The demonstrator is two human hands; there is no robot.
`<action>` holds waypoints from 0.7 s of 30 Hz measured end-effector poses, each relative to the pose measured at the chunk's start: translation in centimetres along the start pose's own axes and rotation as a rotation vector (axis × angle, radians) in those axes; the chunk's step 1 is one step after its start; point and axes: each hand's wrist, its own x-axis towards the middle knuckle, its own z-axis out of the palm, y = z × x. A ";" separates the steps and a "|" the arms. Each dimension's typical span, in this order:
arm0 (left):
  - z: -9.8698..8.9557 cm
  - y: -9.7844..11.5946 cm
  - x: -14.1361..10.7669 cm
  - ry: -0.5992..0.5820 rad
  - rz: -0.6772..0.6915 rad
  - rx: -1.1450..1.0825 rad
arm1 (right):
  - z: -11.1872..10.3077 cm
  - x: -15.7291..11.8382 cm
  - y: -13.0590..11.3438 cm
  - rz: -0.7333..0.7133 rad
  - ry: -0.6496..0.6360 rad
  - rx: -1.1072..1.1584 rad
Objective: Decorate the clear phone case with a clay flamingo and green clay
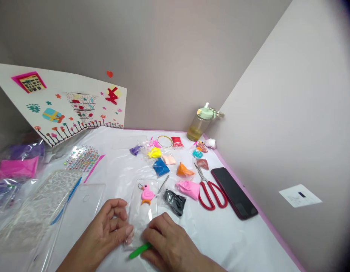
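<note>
A clear phone case [134,207] lies on the white-covered table, with a pink clay duck [147,193] on its upper part. The duck has an orange beak and an orange base. My left hand [109,228], fingers curled, grips the case's lower left edge between thumb and fingertip. Over the lower right of the case, my right hand [169,241] is closed around a green plastic modelling tool [140,251]. The tool's flat end sticks out to the left; its other end is hidden in the hand. A thin metal tool [163,186] lies beside the case.
Several clay packets surround the case, including black [175,202], pink [188,189] and blue [160,167]. Red-handled scissors [210,194] and a phone [234,193] lie right. A bottle [199,124] stands at the back. Gem stickers [82,158] and another clear case [78,211] lie left.
</note>
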 end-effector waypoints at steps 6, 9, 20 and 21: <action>-0.1 -0.2 -0.2 -0.158 -0.056 0.082 | 0.2 0.1 -0.1 -0.036 0.056 0.013; -0.1 0.1 -0.2 -0.158 -0.091 0.127 | 0.0 0.1 -0.3 -0.061 0.066 0.016; 0.8 1.9 -0.7 -0.128 -0.131 0.005 | 0.3 0.1 -0.7 -0.221 0.164 0.017; 0.8 1.8 -0.8 -0.116 -0.135 -0.002 | 0.2 0.1 -0.8 -0.215 0.155 0.051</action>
